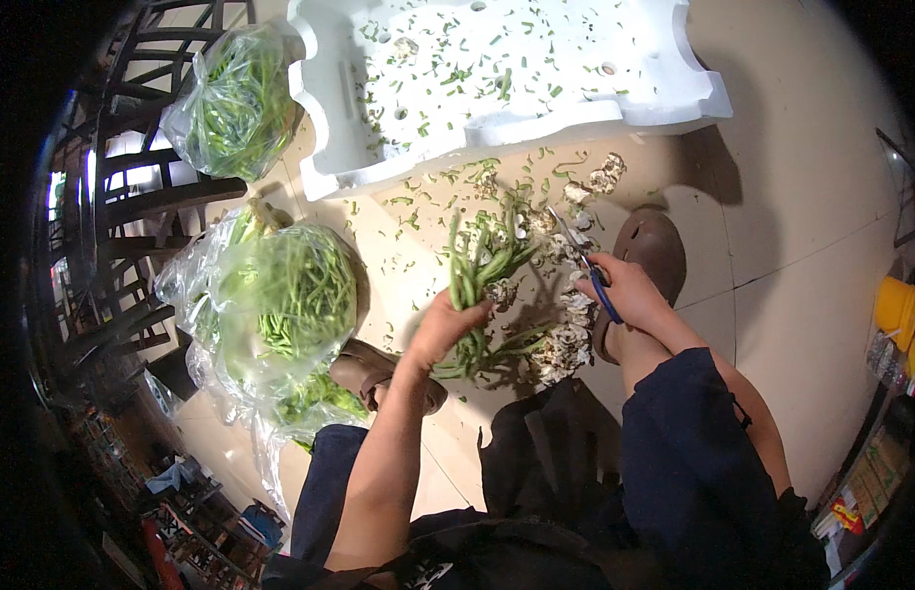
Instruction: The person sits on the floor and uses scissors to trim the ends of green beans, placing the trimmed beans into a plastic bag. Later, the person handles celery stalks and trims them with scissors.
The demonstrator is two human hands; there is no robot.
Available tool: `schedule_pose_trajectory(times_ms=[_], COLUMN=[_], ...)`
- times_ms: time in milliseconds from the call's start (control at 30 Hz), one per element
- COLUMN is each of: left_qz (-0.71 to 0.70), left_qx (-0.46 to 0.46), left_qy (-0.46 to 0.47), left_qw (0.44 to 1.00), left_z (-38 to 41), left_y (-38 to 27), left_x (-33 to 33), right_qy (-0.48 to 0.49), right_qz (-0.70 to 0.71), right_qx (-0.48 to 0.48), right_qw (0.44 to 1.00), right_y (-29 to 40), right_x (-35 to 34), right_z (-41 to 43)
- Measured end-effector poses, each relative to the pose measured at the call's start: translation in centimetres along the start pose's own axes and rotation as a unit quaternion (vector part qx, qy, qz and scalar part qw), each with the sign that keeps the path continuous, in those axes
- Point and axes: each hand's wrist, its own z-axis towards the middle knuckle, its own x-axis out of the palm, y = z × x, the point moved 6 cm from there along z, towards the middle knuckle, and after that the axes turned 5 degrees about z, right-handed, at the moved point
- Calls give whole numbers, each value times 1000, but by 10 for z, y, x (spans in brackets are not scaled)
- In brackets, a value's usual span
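My left hand (pixel 449 328) grips a bunch of long green beans (pixel 468 273), whose ends stick out above and below the fist. My right hand (pixel 627 291) holds scissors with blue handles (pixel 603 295). Their blades point up and to the left, apart from the beans; how far they are spread is hard to tell. Below and between my hands lie pale, crinkled clumps (pixel 564 350), perhaps mushroom or garlic trimmings, on the floor. Short green bean ends (pixel 409 219) are scattered around them.
A white foam box (pixel 398 173) with bean bits inside stands ahead. Clear plastic bags of green vegetables, one far (pixel 236 103) and one near (pixel 295 287), sit at left beside dark wooden chairs (pixel 170 193). My brown clogs (pixel 653 247) flank the trimmings. Something yellow (pixel 896 313) is at far right.
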Motion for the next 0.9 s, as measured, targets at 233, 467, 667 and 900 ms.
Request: schedule_pose_trajectory(times_ms=[233, 467, 667, 900], left_qz=[-109, -140, -396, -576], left_qx=[52, 14, 77, 51], left_qy=[-59, -103, -75, -194], left_qw=[991, 985, 912, 793], left_z=[-31, -42, -31, -18], left_y=[-65, -66, -74, -69], left_x=[-44, -40, -32, -47], right_qy=[5, 45, 163, 305], right_qz=[-120, -289, -110, 151], right_qx=[-8, 7, -81, -153], right_qw=[993, 956, 977, 928], right_y=[10, 10, 73, 123], right_x=[9, 21, 17, 50], right_z=[22, 34, 8, -25])
